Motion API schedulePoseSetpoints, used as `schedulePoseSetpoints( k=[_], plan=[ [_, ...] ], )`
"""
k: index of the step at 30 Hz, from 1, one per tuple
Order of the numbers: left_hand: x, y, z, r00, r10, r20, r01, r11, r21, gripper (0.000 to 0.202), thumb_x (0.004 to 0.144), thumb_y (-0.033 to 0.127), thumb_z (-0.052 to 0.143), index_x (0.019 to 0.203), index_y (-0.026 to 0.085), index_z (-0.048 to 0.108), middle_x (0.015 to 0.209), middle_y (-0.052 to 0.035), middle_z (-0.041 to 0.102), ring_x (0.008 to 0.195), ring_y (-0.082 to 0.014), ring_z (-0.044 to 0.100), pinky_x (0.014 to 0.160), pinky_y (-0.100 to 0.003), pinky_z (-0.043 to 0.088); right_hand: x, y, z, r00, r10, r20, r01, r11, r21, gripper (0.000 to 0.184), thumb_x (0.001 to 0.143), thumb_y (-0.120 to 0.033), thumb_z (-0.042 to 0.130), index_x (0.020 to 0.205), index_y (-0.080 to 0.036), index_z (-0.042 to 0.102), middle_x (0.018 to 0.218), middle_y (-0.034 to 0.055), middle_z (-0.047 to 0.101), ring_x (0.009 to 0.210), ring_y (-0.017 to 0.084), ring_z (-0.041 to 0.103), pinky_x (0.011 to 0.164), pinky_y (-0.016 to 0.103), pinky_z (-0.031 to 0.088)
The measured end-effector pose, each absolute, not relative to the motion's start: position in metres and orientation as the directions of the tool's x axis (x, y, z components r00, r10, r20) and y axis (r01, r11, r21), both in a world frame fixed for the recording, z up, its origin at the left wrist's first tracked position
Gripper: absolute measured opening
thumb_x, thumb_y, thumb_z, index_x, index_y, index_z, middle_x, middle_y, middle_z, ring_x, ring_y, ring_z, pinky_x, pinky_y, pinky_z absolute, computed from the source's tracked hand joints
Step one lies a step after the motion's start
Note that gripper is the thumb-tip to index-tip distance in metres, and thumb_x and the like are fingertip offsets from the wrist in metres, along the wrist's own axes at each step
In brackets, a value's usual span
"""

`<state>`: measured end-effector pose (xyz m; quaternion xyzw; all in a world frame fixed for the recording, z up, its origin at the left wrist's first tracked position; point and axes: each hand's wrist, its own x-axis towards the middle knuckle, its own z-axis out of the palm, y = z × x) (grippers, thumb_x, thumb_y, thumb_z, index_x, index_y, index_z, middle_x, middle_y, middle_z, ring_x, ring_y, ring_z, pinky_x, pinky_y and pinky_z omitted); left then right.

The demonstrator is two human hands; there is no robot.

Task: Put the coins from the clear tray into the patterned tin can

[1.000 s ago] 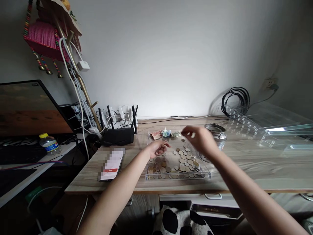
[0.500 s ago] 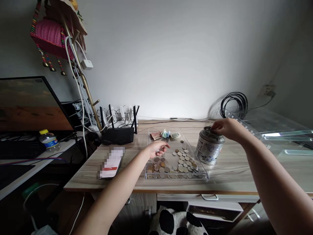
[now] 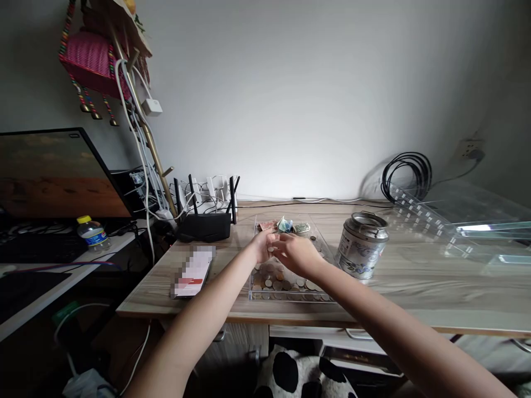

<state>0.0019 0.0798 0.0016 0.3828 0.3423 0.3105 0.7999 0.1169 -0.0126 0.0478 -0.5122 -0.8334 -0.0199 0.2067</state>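
Observation:
A clear acrylic tray (image 3: 254,296) lies on the wooden desk (image 3: 415,287), with several coins (image 3: 282,281) spread in it and folded banknotes (image 3: 284,225) at its far end. My left hand (image 3: 262,246) hovers over the tray's left side, fingers curled round coins. My right hand (image 3: 295,253) has come against it, fingertips pinching at the coins in my left palm. A patterned metal tin (image 3: 360,245) with a slotted lid stands just right of the tray.
A phone (image 3: 191,273) lies left of the tray, a black router (image 3: 204,224) behind it. A monitor (image 3: 58,174) and a water bottle (image 3: 93,234) sit on the left table. Clear acrylic pieces (image 3: 464,221) and a coiled black cable (image 3: 406,171) occupy the right.
My right hand left the tin's lid and swung left to meet my left hand over the tray. My left hand barely shifted.

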Motion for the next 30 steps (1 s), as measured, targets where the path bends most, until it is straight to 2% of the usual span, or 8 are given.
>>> schedulePoseSetpoints(
  k=[4, 7, 11, 14, 19, 23, 27, 30],
  plan=[
    [0.005, 0.077, 0.003, 0.496, 0.792, -0.354, -0.24, 0.518, 0.821, 0.032, 0.081, 0.039, 0.033, 0.064, 0.016, 0.047, 0.04, 0.0041, 0.038, 0.033, -0.0061, 0.034, 0.035, -0.018, 0.026, 0.1, 0.003, 0.033, -0.457, 0.797, 0.396, 0.858, 0.512, -0.04, 0.019, 0.075, -0.024, 0.044, 0.072, -0.021, 0.063, 0.085, 0.0038, 0.062, 0.083, 0.019, 0.052, 0.065, 0.027, 0.043],
    [0.004, 0.074, 0.005, 0.568, 0.758, -0.321, -0.231, 0.52, 0.822, 0.017, 0.079, 0.025, 0.039, 0.067, 0.014, 0.048, 0.047, 0.0027, 0.047, 0.039, -0.0067, 0.044, 0.042, -0.018, 0.037, 0.11, -0.001, 0.044, -0.4, 0.818, 0.414, 0.889, 0.456, -0.041, 0.017, 0.072, -0.019, 0.046, 0.066, -0.02, 0.062, 0.078, 0.0029, 0.063, 0.074, 0.016, 0.054, 0.059, 0.024, 0.043],
    [0.001, 0.072, 0.003, 0.701, 0.677, -0.223, -0.197, 0.484, 0.853, 0.018, 0.069, -0.001, 0.039, 0.08, 0.009, 0.049, 0.071, -0.0084, 0.06, 0.067, -0.0129, 0.06, 0.063, -0.025, 0.048, 0.163, -0.016, 0.079, -0.211, 0.844, 0.493, 0.952, 0.292, -0.091, 0.025, 0.077, -0.025, 0.039, 0.075, -0.021, 0.064, 0.074, 0.0034, 0.063, 0.06, 0.013, 0.054, 0.05, 0.025, 0.041],
    [0.001, 0.072, 0.001, 0.692, 0.69, -0.214, -0.175, 0.448, 0.877, 0.026, 0.065, -0.009, 0.038, 0.082, 0.007, 0.049, 0.082, -0.0143, 0.061, 0.079, -0.0169, 0.061, 0.067, -0.025, 0.048, 0.228, -0.02, 0.099, 0.103, 0.776, 0.622, 0.982, 0.021, -0.188, 0.024, 0.072, -0.034, 0.046, 0.083, -0.024, 0.064, 0.074, 0.0022, 0.064, 0.06, 0.014, 0.055, 0.05, 0.026, 0.04],
    [0.004, 0.07, 0.002, 0.62, 0.745, -0.246, -0.14, 0.414, 0.9, 0.033, 0.066, -0.013, 0.035, 0.088, 0.008, 0.048, 0.085, -0.015, 0.062, 0.082, -0.018, 0.061, 0.065, -0.023, 0.049, 0.304, -0.005, 0.102, 0.149, 0.882, 0.447, 0.973, -0.049, -0.227, 0.018, 0.061, -0.031, 0.055, 0.07, -0.022, 0.068, 0.064, 0.0011, 0.064, 0.06, 0.015, 0.056, 0.053, 0.024, 0.04],
    [0.003, 0.066, 0.006, 0.641, 0.734, -0.222, -0.152, 0.405, 0.902, 0.028, 0.071, -0.007, 0.036, 0.091, 0.008, 0.048, 0.082, -0.0146, 0.062, 0.079, -0.0185, 0.061, 0.065, -0.025, 0.049, 0.304, -0.003, 0.105, 0.101, 0.903, 0.418, 0.98, -0.019, -0.196, 0.021, 0.06, -0.034, 0.056, 0.071, -0.022, 0.068, 0.063, 0.0015, 0.064, 0.055, 0.013, 0.055, 0.049, 0.022, 0.04],
    [0.001, 0.068, 0.006, 0.695, 0.692, -0.195, -0.184, 0.434, 0.882, 0.018, 0.081, 0.02, 0.04, 0.091, 0.007, 0.049, 0.083, -0.0166, 0.061, 0.078, -0.0207, 0.061, 0.064, -0.028, 0.047, 0.25, -0.027, 0.101, 0.127, 0.648, 0.751, 0.983, 0.018, -0.182, 0.027, 0.072, -0.035, 0.047, 0.087, -0.022, 0.065, 0.08, 0.0037, 0.064, 0.065, 0.014, 0.055, 0.052, 0.024, 0.041],
    [0.001, 0.071, 0.005, 0.733, 0.644, -0.218, -0.157, 0.472, 0.867, 0.043, 0.081, 0.046, 0.033, 0.094, 0.007, 0.049, 0.085, -0.0178, 0.06, 0.078, -0.0216, 0.06, 0.063, -0.029, 0.046, 0.193, -0.039, 0.08, -0.195, 0.767, 0.611, 0.944, 0.315, -0.094, 0.024, 0.077, -0.031, 0.042, 0.085, -0.024, 0.064, 0.086, 0.0026, 0.062, 0.069, 0.013, 0.055, 0.057, 0.024, 0.043]
  ],
)
